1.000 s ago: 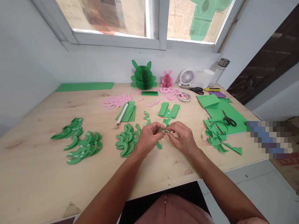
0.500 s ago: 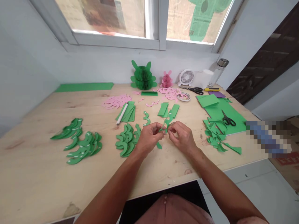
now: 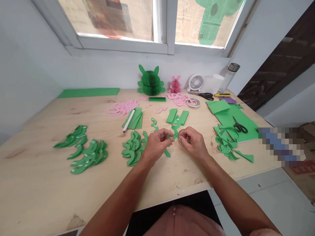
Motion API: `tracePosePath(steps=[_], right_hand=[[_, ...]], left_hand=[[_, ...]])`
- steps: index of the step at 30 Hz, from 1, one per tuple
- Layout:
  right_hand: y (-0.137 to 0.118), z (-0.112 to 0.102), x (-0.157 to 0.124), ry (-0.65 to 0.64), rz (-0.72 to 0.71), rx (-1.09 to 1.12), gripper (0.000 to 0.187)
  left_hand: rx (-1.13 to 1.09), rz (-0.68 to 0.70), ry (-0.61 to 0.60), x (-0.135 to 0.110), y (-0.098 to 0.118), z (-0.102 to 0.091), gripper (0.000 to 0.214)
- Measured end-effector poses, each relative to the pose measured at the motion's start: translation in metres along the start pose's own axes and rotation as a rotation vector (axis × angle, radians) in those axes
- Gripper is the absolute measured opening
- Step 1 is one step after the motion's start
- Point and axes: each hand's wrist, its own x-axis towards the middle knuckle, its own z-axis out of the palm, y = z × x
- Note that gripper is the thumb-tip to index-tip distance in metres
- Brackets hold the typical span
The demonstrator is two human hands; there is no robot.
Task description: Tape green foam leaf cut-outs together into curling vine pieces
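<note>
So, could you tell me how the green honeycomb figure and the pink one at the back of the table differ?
The green honeycomb figure is clearly larger and wider than the pink honeycomb figure. The green one stands left of the pink one, which is nearer the small white fan. Both are upright, eared, folded paper figures by the wall.

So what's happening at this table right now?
A person works at a wooden table with bare hands. The left hand pinches a curved green paper piece, while the right hand holds what looks like a small roll of tape against it. Piles of similar green cutouts lie to the left, green scraps and scissors to the right, and pink cutouts farther back.
</note>
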Motion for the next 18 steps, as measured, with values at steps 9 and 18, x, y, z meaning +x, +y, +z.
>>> tracePosePath(steps=[9,18], right_hand=[[-0.0006,0.0,0.0004,0.059,0.037,-0.019,0.009],[0.0013,0.0001,0.0006,0.037,0.067,-0.009,0.009]], left_hand=[[0.008,0.012,0.012,0.0,-0.0004,-0.0004,0.016],[0.0,0.006,0.023,0.0,0.0,0.0002,0.017]])
